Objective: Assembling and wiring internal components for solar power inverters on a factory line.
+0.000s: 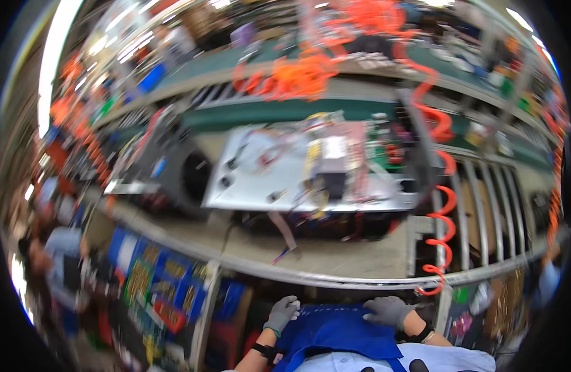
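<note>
My left hand, in a grey glove with pale fingertips, is held beside the blue apron at my waist. Its fingers are curled together, and whatever may be in them is hidden. Against the apron's other side rests my right hand, also gloved in grey, its fingers stretched out and holding nothing I can see. Both hands are below the front edge of the workbench and touch nothing on it. Beyond them lies an opened dark housing with a silver metal plate, wires, a dark boxy part and a green circuit board.
An orange coiled hose hangs down to the bench's metal front rail. Metal rollers run to the right. Blue parts bins stand at lower left, near another person. More orange hoses hang at the back.
</note>
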`<state>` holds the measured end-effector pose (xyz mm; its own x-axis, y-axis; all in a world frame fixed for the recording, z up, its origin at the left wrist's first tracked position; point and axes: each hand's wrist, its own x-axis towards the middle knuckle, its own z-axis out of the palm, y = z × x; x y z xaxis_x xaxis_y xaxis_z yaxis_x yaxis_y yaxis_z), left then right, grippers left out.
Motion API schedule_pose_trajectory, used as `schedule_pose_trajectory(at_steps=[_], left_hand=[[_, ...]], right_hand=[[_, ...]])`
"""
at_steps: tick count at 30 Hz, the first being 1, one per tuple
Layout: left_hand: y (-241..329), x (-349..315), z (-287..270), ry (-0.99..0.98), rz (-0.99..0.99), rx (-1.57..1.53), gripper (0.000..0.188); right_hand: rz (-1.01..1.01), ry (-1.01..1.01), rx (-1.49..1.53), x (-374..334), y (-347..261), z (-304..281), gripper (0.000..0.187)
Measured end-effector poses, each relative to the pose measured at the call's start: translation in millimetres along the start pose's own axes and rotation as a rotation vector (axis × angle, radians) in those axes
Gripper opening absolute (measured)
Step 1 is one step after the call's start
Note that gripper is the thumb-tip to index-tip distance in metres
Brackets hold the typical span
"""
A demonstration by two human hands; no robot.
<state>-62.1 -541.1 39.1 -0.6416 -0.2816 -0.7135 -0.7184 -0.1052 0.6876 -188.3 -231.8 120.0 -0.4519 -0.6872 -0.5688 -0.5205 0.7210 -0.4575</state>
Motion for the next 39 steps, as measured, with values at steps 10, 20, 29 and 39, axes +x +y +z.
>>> schedule_pose_trajectory(at_steps=[10, 20, 29, 39], left_hand=[[-183, -185, -15, 0.59, -0.328, -0.437, 0.033], [-239, -207, -46, 0.894, -0.343, -0.794, 0.022], [-311, -183, -62, 0.853, -0.472, -1.047, 0.017], [-251, -165, -1, 0.983, -0.338, -1.113, 0.019]], right_hand=[[-0.511, 0.101, -0.027, 96, -67, -38, 0.04], [-0.445, -0.157, -0.113, 126, -74, -18, 0.041], [-0.414, 0.006, -0.108, 155, -117, -30, 0.037], [-0.765, -0.288, -0.356, 204, -186, -54, 0.037]])
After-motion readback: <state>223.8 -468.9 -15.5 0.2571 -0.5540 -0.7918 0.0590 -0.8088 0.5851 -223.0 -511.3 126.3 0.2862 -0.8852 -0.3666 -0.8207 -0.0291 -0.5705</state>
